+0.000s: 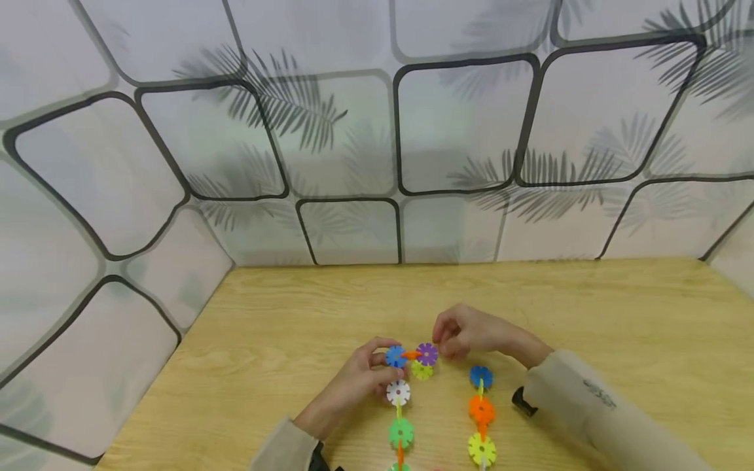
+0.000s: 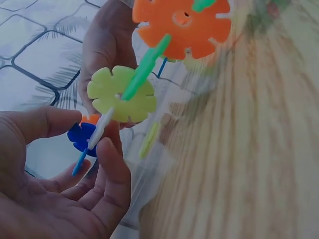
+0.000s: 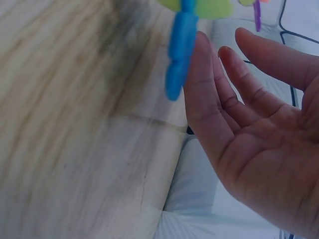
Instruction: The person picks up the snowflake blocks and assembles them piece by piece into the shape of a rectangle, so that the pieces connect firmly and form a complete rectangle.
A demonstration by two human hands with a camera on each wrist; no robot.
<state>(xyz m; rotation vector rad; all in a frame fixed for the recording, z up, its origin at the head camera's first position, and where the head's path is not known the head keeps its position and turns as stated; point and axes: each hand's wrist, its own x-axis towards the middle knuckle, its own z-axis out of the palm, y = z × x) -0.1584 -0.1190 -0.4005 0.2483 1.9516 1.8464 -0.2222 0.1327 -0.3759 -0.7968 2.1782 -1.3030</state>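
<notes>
My left hand (image 1: pixel 365 376) pinches a blue notched plastic disc (image 1: pixel 395 356) between thumb and fingers; in the left wrist view, a dark blue disc (image 2: pixel 82 137) shows at its fingertips. An orange disc (image 1: pixel 412 355), seen edge-on, links that blue disc to a purple disc (image 1: pixel 427 354). Below it, a chain runs toward me through a white disc (image 1: pixel 398 392) and a green disc (image 1: pixel 401 433). A yellow-green disc (image 1: pixel 421 371) shows just under the purple one. My right hand (image 1: pixel 471 330) is beside the purple disc, fingers loosely bent, holding nothing in the right wrist view.
A second chain lies right of the first, with a blue disc (image 1: pixel 481 377), an orange disc (image 1: pixel 482 410) and a yellow disc (image 1: pixel 482 449). The wooden table (image 1: pixel 618 327) meets a patterned wall covering (image 1: pixel 353 163) at the back and left.
</notes>
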